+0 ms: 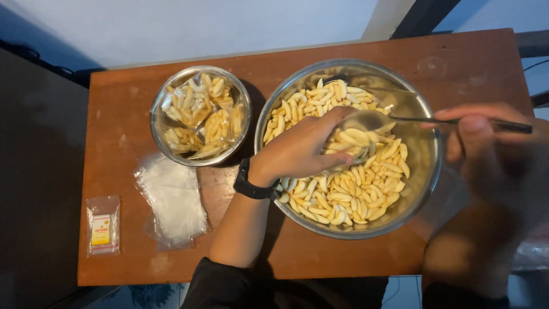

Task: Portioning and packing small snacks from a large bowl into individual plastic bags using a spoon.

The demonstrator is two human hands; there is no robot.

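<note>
Head view, only cam I've got. Left hand [303,150] sits over the big steel bowl [426,171], fingers curled narrow round what looks like the mouth of a small clear bag [357,153] already part-filled w/ pale finger-shaped snacks [343,200]. The bag is mostly hidden by the hand, so I can't say how full it is. Right hand [489,143] is pinched tight on the handle of a metal spoon [372,119], whose bowl hangs just above the bag opening. That hand is blurred and I can't tell if the spoon is loaded.

Progress, as I judge it: early-to-mid. The smaller steel bowl [166,146] to the left holds approx four filled snack packets [200,114], so that much is done. The big bowl still has a thick layer of loose snacks, esp. on the near side, w/ bare metal showing at the far rim. A stack of empty clear bags [171,197] lies flat on the wooden table [320,252] in front of the small bowl, plenty left. Nearer the table's left edge sits a small clear packet w/ a yellow-red label [103,225], well apart from both bowls.

In the way: not much. The left forearm w/ the black wristband [251,184] crosses the gap between the two bowls. The big bowl sits near the front-right table edge, right arm close alongside it.
</note>
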